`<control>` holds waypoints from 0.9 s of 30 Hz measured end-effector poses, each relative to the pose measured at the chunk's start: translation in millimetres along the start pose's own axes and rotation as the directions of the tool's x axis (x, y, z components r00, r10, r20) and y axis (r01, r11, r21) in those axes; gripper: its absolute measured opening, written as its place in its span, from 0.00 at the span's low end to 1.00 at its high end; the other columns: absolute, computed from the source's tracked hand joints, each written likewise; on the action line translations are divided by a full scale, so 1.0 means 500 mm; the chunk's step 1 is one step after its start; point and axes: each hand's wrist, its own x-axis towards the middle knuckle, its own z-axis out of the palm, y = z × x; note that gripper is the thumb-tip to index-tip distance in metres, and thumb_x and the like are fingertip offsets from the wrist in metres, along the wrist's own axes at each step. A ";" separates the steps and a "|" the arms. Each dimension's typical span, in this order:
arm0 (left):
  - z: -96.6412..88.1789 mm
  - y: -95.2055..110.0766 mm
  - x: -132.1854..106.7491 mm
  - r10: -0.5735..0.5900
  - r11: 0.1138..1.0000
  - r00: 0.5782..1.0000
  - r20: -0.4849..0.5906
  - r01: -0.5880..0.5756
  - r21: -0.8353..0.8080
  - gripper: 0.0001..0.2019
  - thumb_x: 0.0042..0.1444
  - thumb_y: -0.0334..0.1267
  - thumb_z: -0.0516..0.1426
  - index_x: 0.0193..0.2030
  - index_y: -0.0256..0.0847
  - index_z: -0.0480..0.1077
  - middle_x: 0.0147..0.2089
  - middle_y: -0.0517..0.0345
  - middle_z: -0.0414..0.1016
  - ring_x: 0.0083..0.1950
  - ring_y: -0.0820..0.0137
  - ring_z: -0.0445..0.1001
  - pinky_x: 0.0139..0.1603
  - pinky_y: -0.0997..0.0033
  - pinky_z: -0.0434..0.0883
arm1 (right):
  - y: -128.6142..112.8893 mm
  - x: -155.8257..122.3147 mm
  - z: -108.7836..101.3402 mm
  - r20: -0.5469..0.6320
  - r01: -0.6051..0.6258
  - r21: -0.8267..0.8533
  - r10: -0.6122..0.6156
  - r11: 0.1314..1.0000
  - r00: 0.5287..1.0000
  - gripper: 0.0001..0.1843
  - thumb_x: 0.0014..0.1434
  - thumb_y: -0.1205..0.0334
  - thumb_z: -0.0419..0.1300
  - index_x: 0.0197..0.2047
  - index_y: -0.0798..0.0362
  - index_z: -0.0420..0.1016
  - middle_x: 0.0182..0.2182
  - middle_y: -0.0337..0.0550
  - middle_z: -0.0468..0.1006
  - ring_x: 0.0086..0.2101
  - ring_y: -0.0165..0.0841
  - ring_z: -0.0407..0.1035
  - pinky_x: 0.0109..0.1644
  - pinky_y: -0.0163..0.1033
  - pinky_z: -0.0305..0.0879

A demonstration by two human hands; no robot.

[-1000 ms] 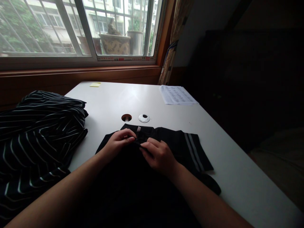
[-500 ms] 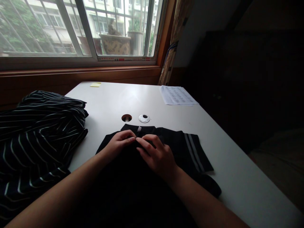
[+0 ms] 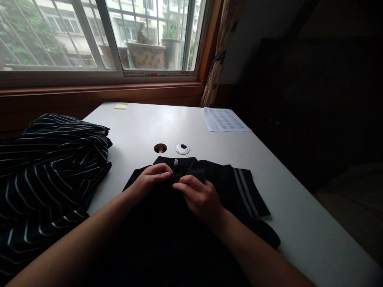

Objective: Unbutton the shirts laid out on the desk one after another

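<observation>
A black collared shirt (image 3: 220, 175) lies on the white table, with a small pale label at its neck and two grey stripes on the right-hand sleeve. Near the collar, my left hand (image 3: 151, 177) pinches the dark fabric between thumb and fingers. Beside it, my right hand (image 3: 202, 195) is closed, thumb against fingertips, on another part of the shirt's front. The hands are a little apart, with a fold of dark cloth standing up between them. The darkness of the cloth hides any small detail at the fingertips.
A black-and-white striped garment (image 3: 54, 167) is heaped at the left. Behind the shirt, the white table (image 3: 134, 123) has a round hole (image 3: 160, 148) and a white round cap (image 3: 182, 149). Printed papers (image 3: 226, 119) and a yellow note (image 3: 121, 106) lie toward the back.
My right hand has drawn slightly down and away from my left fingertips, its fingers now more curled. A flap of dark cloth shows between the hands. My left hand stays nearly in place.
</observation>
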 end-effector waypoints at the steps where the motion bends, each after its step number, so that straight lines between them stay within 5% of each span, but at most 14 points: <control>1: -0.001 -0.002 0.000 0.002 1.000 1.000 0.003 -0.002 0.004 0.09 0.58 0.43 0.60 0.36 0.38 0.73 0.37 0.57 0.70 0.40 0.65 0.67 0.42 0.69 0.62 | 0.000 0.001 -0.001 0.008 0.020 0.004 -0.020 1.000 1.000 0.16 0.66 0.72 0.52 0.52 0.49 0.74 0.45 0.43 0.80 0.42 0.33 0.75 0.39 0.39 0.66; 11: 0.002 0.000 0.002 0.002 1.000 1.000 0.031 -0.003 0.018 0.11 0.60 0.44 0.59 0.38 0.37 0.73 0.39 0.55 0.72 0.43 0.63 0.68 0.46 0.68 0.64 | -0.007 0.007 0.009 -0.043 -0.098 0.003 0.098 0.995 0.994 0.11 0.67 0.65 0.56 0.52 0.51 0.71 0.41 0.44 0.79 0.40 0.34 0.74 0.39 0.39 0.65; 27: 0.005 0.004 0.000 -0.019 0.999 0.997 0.079 0.022 -0.033 0.10 0.60 0.42 0.60 0.35 0.36 0.73 0.36 0.57 0.71 0.39 0.67 0.67 0.42 0.69 0.63 | -0.007 0.011 0.004 -0.071 -0.111 -0.007 0.110 0.994 0.991 0.09 0.68 0.67 0.55 0.45 0.52 0.77 0.39 0.45 0.77 0.39 0.37 0.69 0.45 0.43 0.66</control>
